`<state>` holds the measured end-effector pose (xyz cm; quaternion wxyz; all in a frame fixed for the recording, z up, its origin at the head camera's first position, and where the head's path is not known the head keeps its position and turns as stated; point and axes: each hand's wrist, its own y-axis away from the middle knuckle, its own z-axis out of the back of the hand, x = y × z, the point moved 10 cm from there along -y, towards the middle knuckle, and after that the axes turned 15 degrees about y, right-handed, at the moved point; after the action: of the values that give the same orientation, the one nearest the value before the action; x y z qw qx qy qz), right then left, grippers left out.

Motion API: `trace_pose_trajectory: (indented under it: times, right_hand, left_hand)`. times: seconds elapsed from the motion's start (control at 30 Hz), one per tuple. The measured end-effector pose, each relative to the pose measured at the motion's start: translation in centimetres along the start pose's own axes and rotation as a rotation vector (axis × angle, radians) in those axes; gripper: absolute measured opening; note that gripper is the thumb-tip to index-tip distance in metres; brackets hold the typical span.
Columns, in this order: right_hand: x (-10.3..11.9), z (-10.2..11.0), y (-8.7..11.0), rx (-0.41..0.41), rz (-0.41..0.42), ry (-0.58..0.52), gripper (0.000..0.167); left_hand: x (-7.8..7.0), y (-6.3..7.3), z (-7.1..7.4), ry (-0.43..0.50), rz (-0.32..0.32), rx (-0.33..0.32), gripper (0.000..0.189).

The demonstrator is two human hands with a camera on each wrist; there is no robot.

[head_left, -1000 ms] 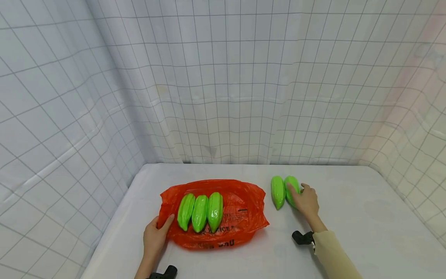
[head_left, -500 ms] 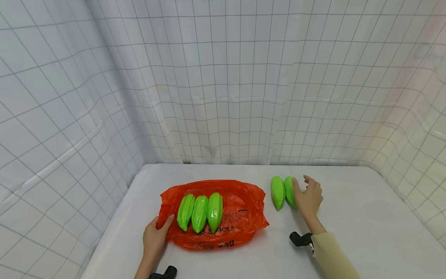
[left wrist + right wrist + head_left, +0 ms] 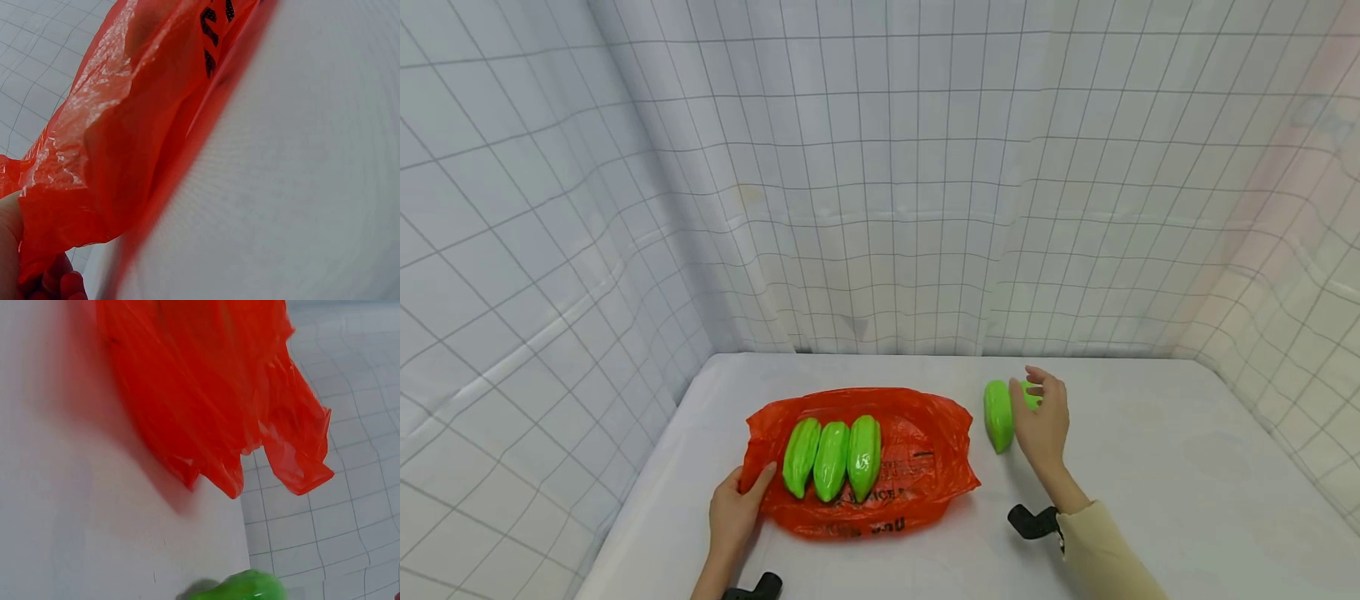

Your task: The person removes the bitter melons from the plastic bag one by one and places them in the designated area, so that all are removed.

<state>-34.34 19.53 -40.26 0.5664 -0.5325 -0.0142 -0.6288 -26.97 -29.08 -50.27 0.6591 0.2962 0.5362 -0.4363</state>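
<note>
A red plastic bag [image 3: 925, 450] with black print lies on the white table. On it sit three glossy, bright green, ridged, tapered pieces like toy vegetables, side by side: a left one [image 3: 801, 458], a middle one [image 3: 831, 462] and a right one [image 3: 864, 458]. My left hand [image 3: 732, 507] pinches the bag's left edge, thumb on top and fingers beneath the film. To the bag's right lies another green piece [image 3: 997, 417]. Beside that, my right hand [image 3: 1042, 423], thumb and fingers spread, overlaps a further green piece [image 3: 1032, 398], mostly hiding it.
White grid-patterned curtains [image 3: 880, 208] enclose the table at the back and both sides. The table [image 3: 1150, 467] ends at the back curtain. Black wrist-camera mounts [image 3: 1032, 522] sit on both wrists.
My right hand first has its thumb over the rightmost green piece, lifts up and right off it, then swings back left over the pair. The left hand and bag stay put.
</note>
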Motion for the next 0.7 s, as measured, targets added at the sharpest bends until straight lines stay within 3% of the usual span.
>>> trace_pose_trajectory:
  times: [0.43,0.7]
  right_hand:
    - [4.2,-1.4,1.9,0.167,0.02,-0.135,0.031]
    - [7.0,-2.0,3.0,0.206,0.119,-0.168,0.029]
  left_hand:
    - [0.0,0.1,0.0,0.001,-0.009,-0.004,0.049]
    - [0.2,-0.1,0.0,0.001,-0.003,-0.015,0.048]
